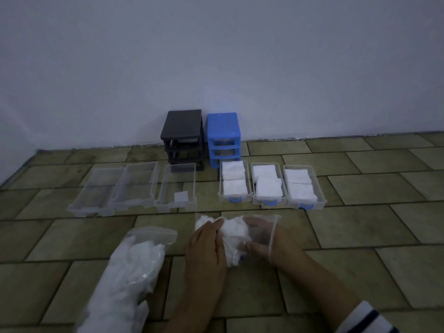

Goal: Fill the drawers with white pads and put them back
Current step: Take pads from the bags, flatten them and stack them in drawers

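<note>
Floor tiles [360, 224] hold three full drawers [269, 186] and three nearly bare ones [134, 188]. Left hand [206, 246] pinches white pads [231, 234]; right hand [262, 239] sits inside their bag [274, 227], grip unclear.

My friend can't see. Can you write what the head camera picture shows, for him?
A person's left hand and right hand grip a clear plastic bag of white pads over a tiled floor. Beyond them sit three clear drawers with blue handles full of white pads, three nearly empty clear drawers, and a black drawer frame beside a blue drawer frame.
</note>
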